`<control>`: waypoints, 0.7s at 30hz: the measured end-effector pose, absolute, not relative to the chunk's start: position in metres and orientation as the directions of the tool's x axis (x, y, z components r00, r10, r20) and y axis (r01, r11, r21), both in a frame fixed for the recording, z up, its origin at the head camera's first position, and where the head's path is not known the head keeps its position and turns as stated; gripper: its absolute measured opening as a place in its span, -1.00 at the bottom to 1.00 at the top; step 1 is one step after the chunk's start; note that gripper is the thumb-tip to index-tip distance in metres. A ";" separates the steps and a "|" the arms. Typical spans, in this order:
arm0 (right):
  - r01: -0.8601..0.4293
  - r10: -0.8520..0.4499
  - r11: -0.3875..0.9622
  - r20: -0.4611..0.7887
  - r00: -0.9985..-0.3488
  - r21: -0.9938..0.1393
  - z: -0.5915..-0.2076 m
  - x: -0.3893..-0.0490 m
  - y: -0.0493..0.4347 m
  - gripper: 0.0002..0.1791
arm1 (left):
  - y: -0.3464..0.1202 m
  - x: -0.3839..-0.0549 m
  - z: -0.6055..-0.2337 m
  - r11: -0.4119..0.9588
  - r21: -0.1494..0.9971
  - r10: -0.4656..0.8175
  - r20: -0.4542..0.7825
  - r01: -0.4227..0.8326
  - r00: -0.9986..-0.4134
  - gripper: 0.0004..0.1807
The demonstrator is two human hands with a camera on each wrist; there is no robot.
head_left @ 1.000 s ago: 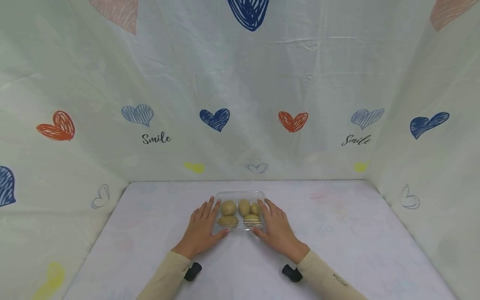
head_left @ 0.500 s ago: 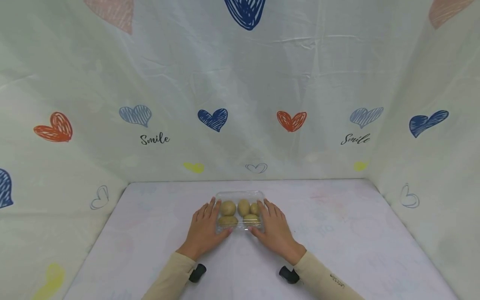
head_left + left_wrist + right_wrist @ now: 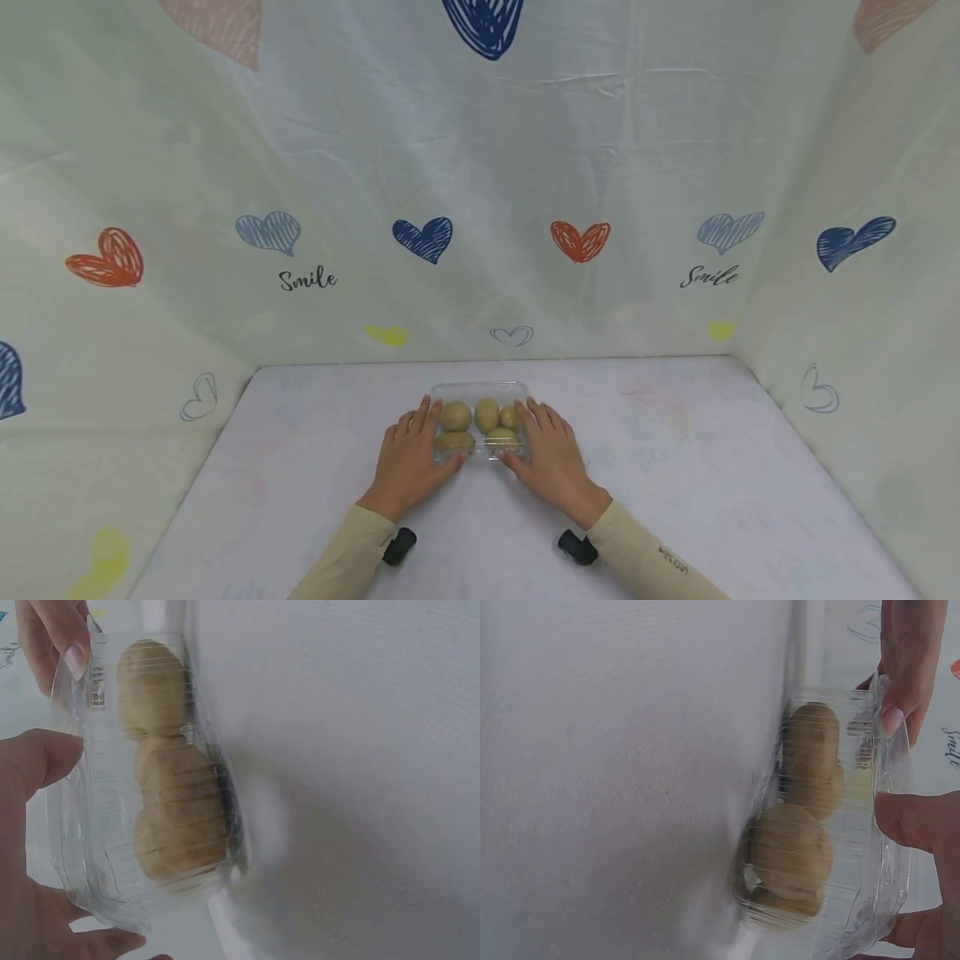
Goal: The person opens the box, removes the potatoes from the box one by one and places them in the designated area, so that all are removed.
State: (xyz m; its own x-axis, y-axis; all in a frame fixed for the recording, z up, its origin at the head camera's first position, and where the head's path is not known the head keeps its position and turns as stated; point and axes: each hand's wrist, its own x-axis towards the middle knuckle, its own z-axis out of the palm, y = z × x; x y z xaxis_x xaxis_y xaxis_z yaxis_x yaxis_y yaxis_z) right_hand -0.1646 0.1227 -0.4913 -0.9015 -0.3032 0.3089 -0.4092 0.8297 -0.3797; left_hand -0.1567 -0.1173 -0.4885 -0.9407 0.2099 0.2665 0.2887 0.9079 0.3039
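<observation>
A clear plastic container sits on the table, with several yellowish-brown potatoes inside it. My left hand grips its left side, thumb at the front edge and the other fingers along the side. On the opposite side my right hand holds it the same way. In the left wrist view the left thumb presses against the rim, above the potatoes that show through the ribbed wall. The right wrist view shows the right thumb at the rim too.
A white cloth covers the table. Behind it and along both sides hangs a pale curtain printed with hearts and the word "Smile". Black wrist devices are worn near both beige sleeves.
My left hand and forearm have shifted slightly right, closer in against the container. The right forearm has moved slightly left. The container and potatoes stay in nearly the same place.
</observation>
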 end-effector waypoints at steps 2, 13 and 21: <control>-0.408 -0.302 0.834 0.312 -0.901 -0.371 -0.491 -0.165 0.123 -0.15 | -0.117 -0.157 -0.489 0.908 0.303 0.209 0.272 0.289 -0.939 -0.06; -0.400 -0.306 0.866 0.313 -0.899 -0.302 -0.488 -0.164 0.122 -0.19 | -0.114 -0.156 -0.487 0.910 0.311 0.196 0.262 0.275 -0.945 -0.09; -0.407 -0.326 0.890 0.334 -0.884 -0.206 -0.490 -0.165 0.123 -0.22 | -0.113 -0.157 -0.486 0.910 0.319 0.197 0.227 0.264 -0.954 -0.11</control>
